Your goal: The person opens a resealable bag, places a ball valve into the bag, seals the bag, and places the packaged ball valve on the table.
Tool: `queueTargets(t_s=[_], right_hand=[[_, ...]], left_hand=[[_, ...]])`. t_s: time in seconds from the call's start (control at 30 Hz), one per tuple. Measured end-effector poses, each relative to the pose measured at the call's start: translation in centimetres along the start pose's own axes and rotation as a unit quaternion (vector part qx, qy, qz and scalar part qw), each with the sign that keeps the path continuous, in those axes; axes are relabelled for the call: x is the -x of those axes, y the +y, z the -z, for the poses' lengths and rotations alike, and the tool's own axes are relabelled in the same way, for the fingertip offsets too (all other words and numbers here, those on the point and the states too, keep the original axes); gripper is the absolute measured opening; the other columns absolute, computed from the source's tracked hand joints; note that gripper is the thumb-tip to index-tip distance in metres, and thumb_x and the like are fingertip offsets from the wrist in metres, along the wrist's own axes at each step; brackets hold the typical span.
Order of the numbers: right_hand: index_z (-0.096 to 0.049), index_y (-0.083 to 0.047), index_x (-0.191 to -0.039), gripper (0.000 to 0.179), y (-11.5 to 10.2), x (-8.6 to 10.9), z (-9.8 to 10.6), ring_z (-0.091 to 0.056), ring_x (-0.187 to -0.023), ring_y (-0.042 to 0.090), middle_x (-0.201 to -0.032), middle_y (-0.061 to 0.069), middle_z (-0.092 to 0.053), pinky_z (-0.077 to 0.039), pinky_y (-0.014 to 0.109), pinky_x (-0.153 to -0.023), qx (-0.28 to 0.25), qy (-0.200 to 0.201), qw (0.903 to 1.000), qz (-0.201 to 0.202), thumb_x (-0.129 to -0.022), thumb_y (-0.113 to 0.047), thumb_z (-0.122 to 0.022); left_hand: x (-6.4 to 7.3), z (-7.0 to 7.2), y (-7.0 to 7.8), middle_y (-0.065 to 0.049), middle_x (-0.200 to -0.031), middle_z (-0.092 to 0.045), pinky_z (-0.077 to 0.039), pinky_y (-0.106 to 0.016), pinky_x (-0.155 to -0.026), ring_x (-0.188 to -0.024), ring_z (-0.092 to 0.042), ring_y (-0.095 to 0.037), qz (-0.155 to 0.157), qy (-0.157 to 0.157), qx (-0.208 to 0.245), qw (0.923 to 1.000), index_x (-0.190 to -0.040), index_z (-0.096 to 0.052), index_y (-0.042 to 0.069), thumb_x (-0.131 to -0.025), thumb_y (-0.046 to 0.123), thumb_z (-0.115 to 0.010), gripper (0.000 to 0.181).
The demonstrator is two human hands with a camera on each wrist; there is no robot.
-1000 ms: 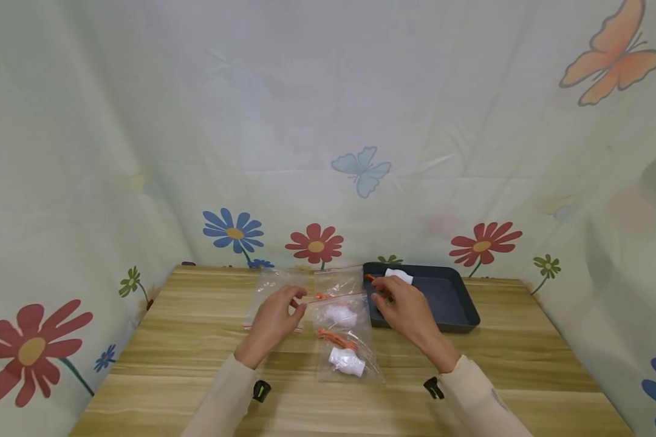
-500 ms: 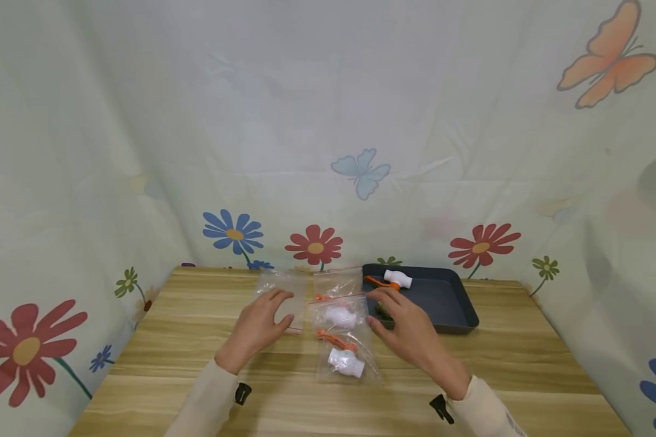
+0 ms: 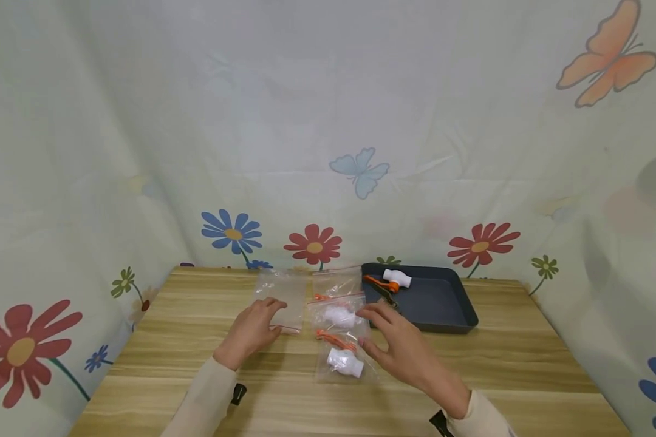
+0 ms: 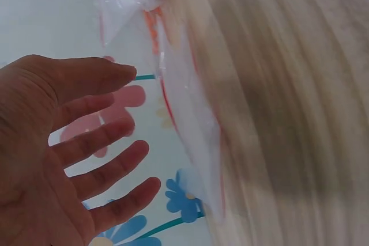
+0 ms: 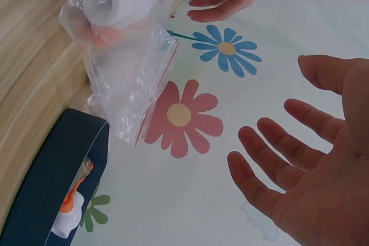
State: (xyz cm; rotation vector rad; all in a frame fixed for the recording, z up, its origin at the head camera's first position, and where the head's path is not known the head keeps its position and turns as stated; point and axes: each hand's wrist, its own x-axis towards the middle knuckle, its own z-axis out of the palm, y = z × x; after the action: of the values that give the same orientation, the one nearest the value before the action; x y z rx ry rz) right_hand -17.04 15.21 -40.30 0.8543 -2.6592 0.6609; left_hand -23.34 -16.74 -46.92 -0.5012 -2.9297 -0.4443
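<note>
Both hands hover over the table and hold nothing. My left hand is beside a flat clear zip bag; its fingers are spread in the left wrist view. My right hand is just right of a clear zip bag with a white plastic valve and an orange handle inside. Its fingers are loosely bent and apart from the bag in the right wrist view. Another bagged white valve lies just behind, partly under the front bag's top. Whether the right fingertips touch plastic in the head view is unclear.
A dark tray stands at the back right. In it lie a white valve with an orange handle and a dark metallic item, its kind unclear. A flowered cloth hangs behind the wooden table.
My right hand has drawn back from the tray toward me, uncovering the valve and the metallic item. My left hand has moved left, away from the front bag. The bags lie about where they were.
</note>
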Motion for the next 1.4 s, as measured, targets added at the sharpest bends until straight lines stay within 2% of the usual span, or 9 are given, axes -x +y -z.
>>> queueTargets(t_s=[0.17,0.27,0.6,0.8,0.9,1.17,1.27,1.4], right_hand=[[-0.059,-0.021,-0.13,0.045,-0.3,0.4,-0.3,-0.062,-0.114,0.021,-0.131,0.001,-0.059,-0.054,0.043,-0.092,0.002,-0.008,1.0,0.002,-0.088,-0.032,-0.073],[-0.06,-0.021,-0.13,0.045,-0.3,0.5,-0.4,-0.062,-0.114,0.021,-0.13,0.001,-0.06,-0.054,0.043,-0.092,0.005,-0.009,0.9999,0.004,-0.089,-0.032,-0.073],[-0.059,-0.021,-0.129,0.043,-0.3,0.8,-0.8,-0.062,-0.113,0.02,-0.129,0.0,-0.059,-0.054,0.042,-0.088,0.005,-0.002,0.9997,0.023,-0.089,-0.029,-0.073],[-0.06,-0.02,-0.128,0.041,-0.4,0.9,-0.9,-0.062,-0.113,0.02,-0.129,0.001,-0.06,-0.054,0.043,-0.088,0.004,0.001,0.9997,0.025,-0.089,-0.029,-0.072],[-0.061,-0.02,-0.127,0.041,-0.3,0.9,-0.8,-0.062,-0.113,0.02,-0.128,0.001,-0.06,-0.055,0.043,-0.088,0.005,0.001,0.9997,0.025,-0.089,-0.029,-0.072],[-0.061,-0.02,-0.127,0.041,-0.4,0.8,-0.6,-0.063,-0.113,0.02,-0.128,0.0,-0.06,-0.055,0.042,-0.088,0.002,0.0,0.9998,0.021,-0.089,-0.029,-0.072],[-0.061,-0.021,-0.127,0.041,-0.4,0.7,-0.6,-0.063,-0.112,0.019,-0.128,0.0,-0.06,-0.055,0.041,-0.089,-0.003,0.004,0.9998,0.018,-0.089,-0.029,-0.073],[-0.062,-0.02,-0.125,0.04,-0.5,0.5,-0.5,-0.064,-0.107,0.015,-0.125,-0.001,-0.061,-0.056,0.039,-0.086,-0.012,0.027,0.9993,0.025,-0.087,-0.027,-0.074]], left_hand=[[0.0,-1.0,-0.6,-0.008,-0.125,-0.065,-0.051,-0.047,-0.096,-0.111,-0.061,-0.029,0.025,-0.023,0.003,0.9994,-0.124,-0.064,0.013,-0.084,0.016,-0.075,0.042],[-0.1,-1.3,-0.7,-0.009,-0.123,-0.066,-0.051,-0.047,-0.094,-0.109,-0.062,-0.03,0.025,-0.022,0.008,0.9994,-0.122,-0.065,0.012,-0.084,0.012,-0.073,0.04],[-0.3,-2.1,-0.9,-0.007,-0.103,-0.07,-0.055,-0.044,-0.082,-0.095,-0.065,-0.026,0.022,-0.01,-0.003,0.9997,-0.111,-0.07,0.009,-0.081,0.003,-0.073,0.031],[-0.4,-2.2,-1.0,-0.005,-0.088,-0.07,-0.055,-0.041,-0.071,-0.084,-0.067,-0.023,0.003,0.008,-0.023,0.9997,-0.096,-0.074,0.012,-0.085,0.003,-0.069,0.015],[-0.4,-2.2,-0.9,-0.003,-0.084,-0.068,-0.054,-0.04,-0.067,-0.079,-0.066,-0.022,0.002,0.016,-0.025,0.9995,-0.09,-0.074,0.012,-0.086,0.001,-0.066,0.013],[-0.4,-1.8,-0.8,-0.002,-0.085,-0.067,-0.054,-0.04,-0.065,-0.077,-0.065,-0.02,0.017,0.03,-0.015,0.9993,-0.093,-0.074,0.012,-0.084,0.0,-0.064,0.018],[-0.3,-1.4,-0.6,-0.002,-0.086,-0.068,-0.054,-0.039,-0.065,-0.077,-0.065,-0.02,0.015,0.057,-0.012,0.9982,-0.094,-0.074,0.011,-0.083,0.0,-0.065,0.018],[-0.2,-0.6,-0.1,-0.001,-0.086,-0.069,-0.053,-0.037,-0.06,-0.071,-0.065,-0.021,0.008,0.121,-0.008,0.9925,-0.093,-0.074,0.011,-0.083,0.001,-0.067,0.016]])
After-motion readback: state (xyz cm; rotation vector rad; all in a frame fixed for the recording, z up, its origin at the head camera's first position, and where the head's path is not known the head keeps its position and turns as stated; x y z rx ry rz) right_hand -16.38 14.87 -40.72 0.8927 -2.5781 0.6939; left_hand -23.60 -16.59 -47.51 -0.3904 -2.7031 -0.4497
